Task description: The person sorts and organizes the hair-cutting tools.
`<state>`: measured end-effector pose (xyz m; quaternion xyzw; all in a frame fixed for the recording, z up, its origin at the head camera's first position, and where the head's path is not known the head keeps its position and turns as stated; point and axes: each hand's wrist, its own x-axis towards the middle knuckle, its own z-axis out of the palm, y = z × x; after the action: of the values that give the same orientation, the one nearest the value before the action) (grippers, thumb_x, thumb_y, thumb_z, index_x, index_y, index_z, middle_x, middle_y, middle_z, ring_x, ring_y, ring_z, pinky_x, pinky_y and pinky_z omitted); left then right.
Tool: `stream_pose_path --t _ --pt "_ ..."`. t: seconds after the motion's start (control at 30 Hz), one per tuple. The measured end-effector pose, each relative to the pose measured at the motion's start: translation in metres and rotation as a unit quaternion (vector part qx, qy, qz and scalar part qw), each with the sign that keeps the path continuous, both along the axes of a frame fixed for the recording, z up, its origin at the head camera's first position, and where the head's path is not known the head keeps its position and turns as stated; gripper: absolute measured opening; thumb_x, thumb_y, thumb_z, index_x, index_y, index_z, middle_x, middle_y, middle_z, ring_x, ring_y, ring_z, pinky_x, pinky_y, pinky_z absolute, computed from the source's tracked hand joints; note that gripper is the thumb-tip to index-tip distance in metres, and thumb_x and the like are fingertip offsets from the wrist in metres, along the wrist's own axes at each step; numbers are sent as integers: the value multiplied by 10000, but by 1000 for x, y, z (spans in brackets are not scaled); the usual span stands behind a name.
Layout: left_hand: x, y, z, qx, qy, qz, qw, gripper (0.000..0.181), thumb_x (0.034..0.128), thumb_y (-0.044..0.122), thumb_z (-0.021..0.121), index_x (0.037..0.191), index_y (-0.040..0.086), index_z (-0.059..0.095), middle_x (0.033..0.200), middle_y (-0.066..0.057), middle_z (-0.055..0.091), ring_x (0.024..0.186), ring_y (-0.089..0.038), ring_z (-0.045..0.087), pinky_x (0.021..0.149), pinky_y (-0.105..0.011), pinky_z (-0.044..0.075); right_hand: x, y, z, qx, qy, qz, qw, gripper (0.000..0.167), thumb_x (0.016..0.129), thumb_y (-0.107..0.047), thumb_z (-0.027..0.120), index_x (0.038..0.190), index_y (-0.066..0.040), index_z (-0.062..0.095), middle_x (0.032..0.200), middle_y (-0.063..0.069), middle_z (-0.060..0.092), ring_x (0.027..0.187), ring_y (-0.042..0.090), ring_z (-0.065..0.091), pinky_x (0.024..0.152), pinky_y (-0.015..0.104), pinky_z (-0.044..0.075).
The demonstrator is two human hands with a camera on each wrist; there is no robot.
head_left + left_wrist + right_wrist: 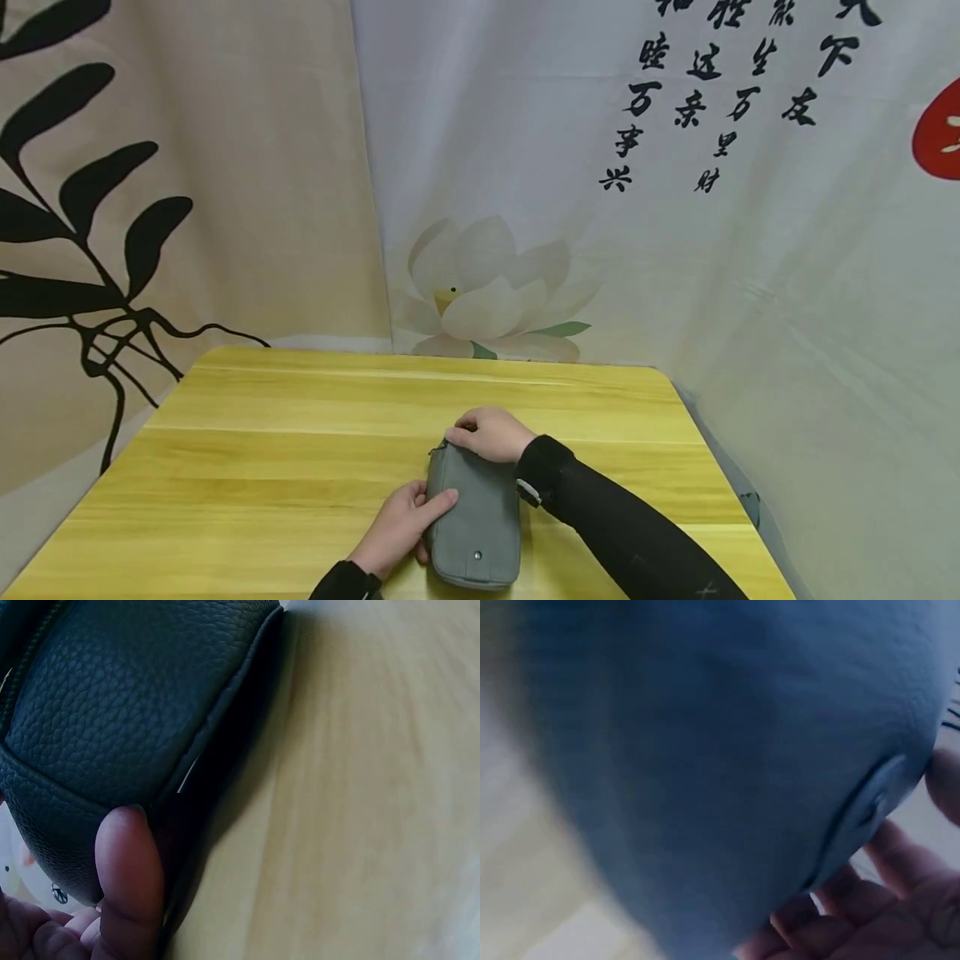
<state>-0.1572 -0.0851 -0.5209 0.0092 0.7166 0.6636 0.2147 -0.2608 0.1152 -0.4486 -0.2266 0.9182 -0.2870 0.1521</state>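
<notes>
A grey leather zip pouch (480,517) lies lengthwise on the table, with a small metal stud near its near end. My left hand (401,527) grips its left side, thumb on the top face. The left wrist view shows pebbled leather, a zipper edge (22,682) and a finger pressed along the seam. At the far end, my right hand (495,433) holds the pouch near its far left corner, fingers curled. In the right wrist view, fingers of that hand (907,900) touch the edge beside a stitched tab (859,817); whether they pinch a zipper pull is hidden.
The yellow wood-grain table (262,483) reaches back to hanging cloths. A cloth with dark leaves (97,183) hangs at the left; one with a lotus (495,283) and black writing hangs behind.
</notes>
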Motion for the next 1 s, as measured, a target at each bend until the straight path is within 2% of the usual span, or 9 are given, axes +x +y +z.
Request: stream_pose_path --t 0.13,0.27,0.37,0.43,0.53,0.6,0.73,0.9,1.0 --pt "2 0 -1 -23 -21 15 10000 784 1031 550 662 1431 -101 485 938 -85 748 548 -125 580 487 -284 513 0 -23 3 569 396 495 9964 321 1065 -441 655 1156 -178 815 1065 -25 795 886 98 686 799 267 570" --pt "4 0 -2 -43 -76 3 10000 772 1025 550 673 1418 -90 496 959 -81 736 549 -116 569 493 -275 512 10 -44 12 1269 747 981 9842 248 1029 -413 721 1018 -196 840 908 -75 776 739 44 627 692 208 525" --pt "5 0 -2 -57 -82 -11 9999 769 1020 541 684 1423 -85 490 989 -79 717 566 -119 572 495 -268 509 17 -56 17 1677 1021 1176 9735 226 998 -365 770 857 -196 820 716 -107 682 603 25 530 576 175 435" --pt "5 1 -2 -56 -93 -3 9999 747 1015 533 694 1407 -74 505 981 -79 704 569 -119 568 498 -268 509 20 -61 17 1855 1149 1201 9685 287 983 -342 791 738 -196 765 597 -111 567 530 39 453 520 179 363" --pt "5 2 -3 -100 -79 53 9999 712 1007 527 704 1375 -57 530 944 -73 692 563 -125 559 495 -274 506 21 -65 15 2094 1465 1176 9596 349 981 -316 798 683 -180 679 567 -92 444 514 58 397 519 187 326" --pt "5 3 -3 -137 -64 91 9998 695 1000 528 709 1353 -47 543 922 -69 689 568 -131 557 495 -280 503 21 -66 12 2311 1822 1191 9483 330 994 -308 784 716 -173 670 604 -74 461 537 61 416 536 189 343" --pt "4 4 -3 -251 -1 171 9995 681 992 532 715 1324 -39 551 889 -57 674 560 -142 542 489 -286 494 17 -65 7 2724 2613 1293 9170 231 1012 -309 761 827 -177 724 737 -48 625 612 53 514 564 179 399" --pt "2 4 -2 -330 31 236 9992 679 984 538 721 1320 -29 556 892 -61 667 550 -154 534 493 -298 496 16 -69 9 3173 2953 1422 8899 254 1065 -244 678 816 -202 708 780 -39 668 625 85 482 563 222 384" --pt "2 6 -1 -338 35 260 9991 707 982 539 720 1349 -38 543 925 -70 685 561 -159 546 494 -304 500 17 -71 9 3451 3195 1514 8694 261 1103 -225 608 863 -207 709 805 -44 692 651 95 533 573 235 403"
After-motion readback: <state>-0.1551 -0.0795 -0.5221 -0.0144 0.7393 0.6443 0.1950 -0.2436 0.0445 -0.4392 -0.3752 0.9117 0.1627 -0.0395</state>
